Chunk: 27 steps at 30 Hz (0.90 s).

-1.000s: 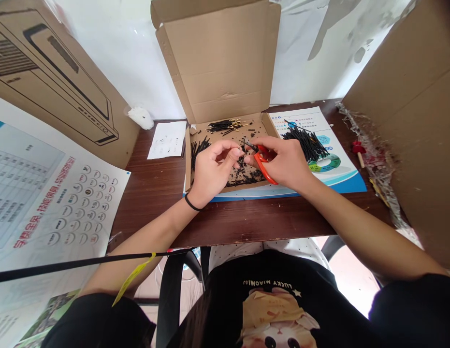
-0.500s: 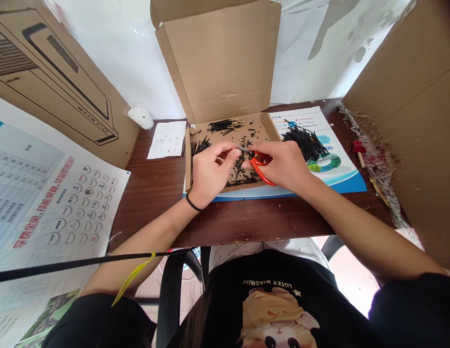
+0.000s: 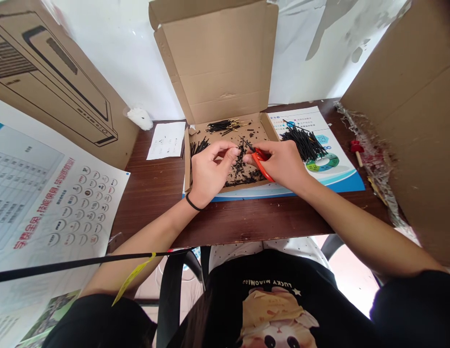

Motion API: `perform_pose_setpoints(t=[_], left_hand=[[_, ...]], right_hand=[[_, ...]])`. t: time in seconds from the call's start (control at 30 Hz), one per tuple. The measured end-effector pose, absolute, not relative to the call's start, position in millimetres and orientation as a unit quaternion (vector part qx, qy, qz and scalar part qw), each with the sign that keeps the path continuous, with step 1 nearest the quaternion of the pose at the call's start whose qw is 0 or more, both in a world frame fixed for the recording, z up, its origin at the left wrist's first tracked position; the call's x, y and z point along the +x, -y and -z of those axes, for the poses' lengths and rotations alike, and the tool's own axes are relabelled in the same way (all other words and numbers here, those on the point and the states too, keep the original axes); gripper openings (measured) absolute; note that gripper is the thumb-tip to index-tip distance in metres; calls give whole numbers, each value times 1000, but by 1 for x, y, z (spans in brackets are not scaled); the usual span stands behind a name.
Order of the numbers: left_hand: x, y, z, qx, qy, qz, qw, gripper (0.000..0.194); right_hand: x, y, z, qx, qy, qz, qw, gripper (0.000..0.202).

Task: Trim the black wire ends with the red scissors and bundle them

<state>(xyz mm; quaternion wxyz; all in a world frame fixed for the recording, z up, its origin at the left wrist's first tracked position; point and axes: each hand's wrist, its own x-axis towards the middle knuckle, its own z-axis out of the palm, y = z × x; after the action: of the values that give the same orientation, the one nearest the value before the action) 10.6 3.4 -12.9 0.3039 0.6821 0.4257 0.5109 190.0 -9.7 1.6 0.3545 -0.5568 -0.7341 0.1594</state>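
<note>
My right hand (image 3: 281,162) is closed on red-handled scissors (image 3: 263,169), whose dark blades point up and left over the open cardboard box (image 3: 271,126). Thumb and fingertips of my left hand (image 3: 212,166) are pinched together just left of the blades; whatever they hold is too small to name. Under both hands, black scraps (image 3: 242,180) litter the box floor. A bundle of black sticks with gold ends (image 3: 226,126) lies at the back of the box, and more black sticks (image 3: 199,145) are at its left side.
Right of the box, a big pile of black sticks (image 3: 305,145) rests on a printed sheet (image 3: 346,176). A small white paper (image 3: 166,140) lies to the left. Large cardboard panels (image 3: 61,82) flank the table, with crumpled plastic (image 3: 379,169) at the right.
The scissor blades have parted a little and now stand apart from my left fingertips. Both hands have otherwise stayed almost where they were.
</note>
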Motion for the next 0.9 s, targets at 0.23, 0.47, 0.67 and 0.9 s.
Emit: perform_pose_setpoints(t=[0.23, 0.47, 0.67, 0.9], left_hand=[[12, -3, 13, 664, -422, -526, 324, 30], [10, -4, 14, 673, -424, -524, 304, 26], [13, -2, 13, 667, -420, -541, 292, 27], [16, 0, 11, 654, -425, -539, 317, 26]], right_hand=[[190, 12, -2, -554, 735, -151, 361, 49], [188, 12, -1, -558, 748, -130, 335, 50], [188, 13, -2, -563, 748, -123, 329, 56], [189, 12, -3, -586, 735, -125, 317, 54]])
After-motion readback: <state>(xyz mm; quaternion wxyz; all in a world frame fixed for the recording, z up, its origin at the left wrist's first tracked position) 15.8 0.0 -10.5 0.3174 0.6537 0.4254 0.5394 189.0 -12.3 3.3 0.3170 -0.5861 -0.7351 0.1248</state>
